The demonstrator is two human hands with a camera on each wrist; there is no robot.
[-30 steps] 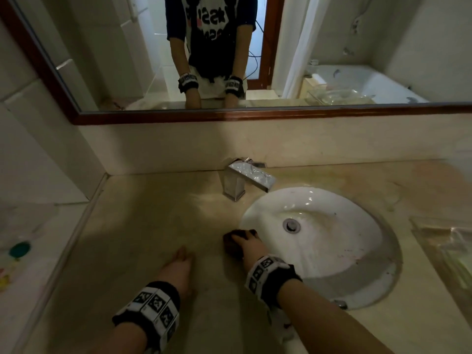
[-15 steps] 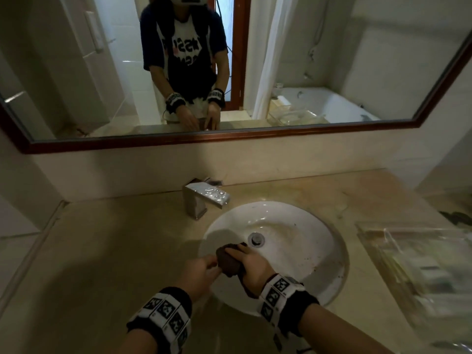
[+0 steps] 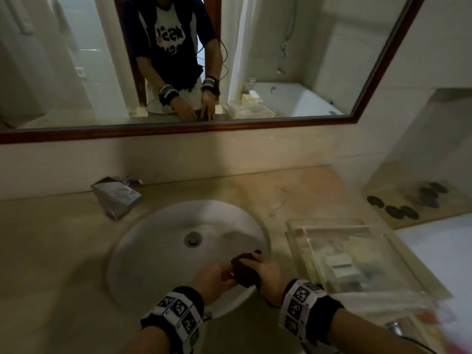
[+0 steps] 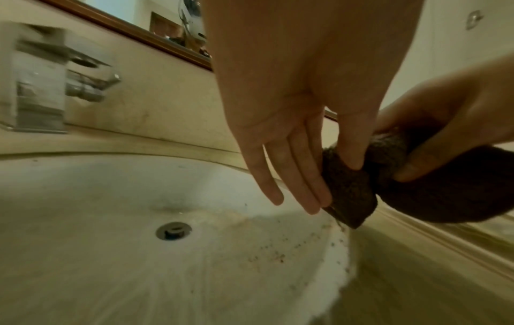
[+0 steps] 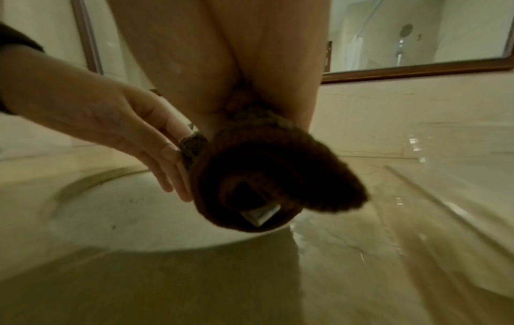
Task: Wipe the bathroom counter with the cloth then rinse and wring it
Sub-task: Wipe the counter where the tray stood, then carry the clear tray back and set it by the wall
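A dark brown cloth (image 3: pixel 246 270) is bunched up over the front right rim of the white sink (image 3: pixel 153 251). My right hand (image 3: pixel 265 269) grips it from the right, thumb curled round it in the left wrist view. My left hand (image 3: pixel 222 275) pinches the cloth's (image 4: pixel 347 193) near end, with the thumb on top and straight fingers (image 4: pixel 300 184) underneath. The right wrist view shows the cloth (image 5: pixel 267 176) rolled in my right palm, with the left hand (image 5: pixel 155 149) touching its side. The beige counter (image 3: pixel 51 251) surrounds the sink.
A square chrome faucet (image 3: pixel 116 196) stands behind the sink on the left. A clear tray (image 3: pixel 357 264) of small items sits just right of my hands. Dark pebbles (image 3: pixel 408 205) lie on a ledge at far right. A framed mirror (image 3: pixel 255 72) spans the wall.
My right hand lifted the cloth from the counter at the sink's left rim and carried it across to the front right rim. My left hand left the counter and took hold of the cloth.
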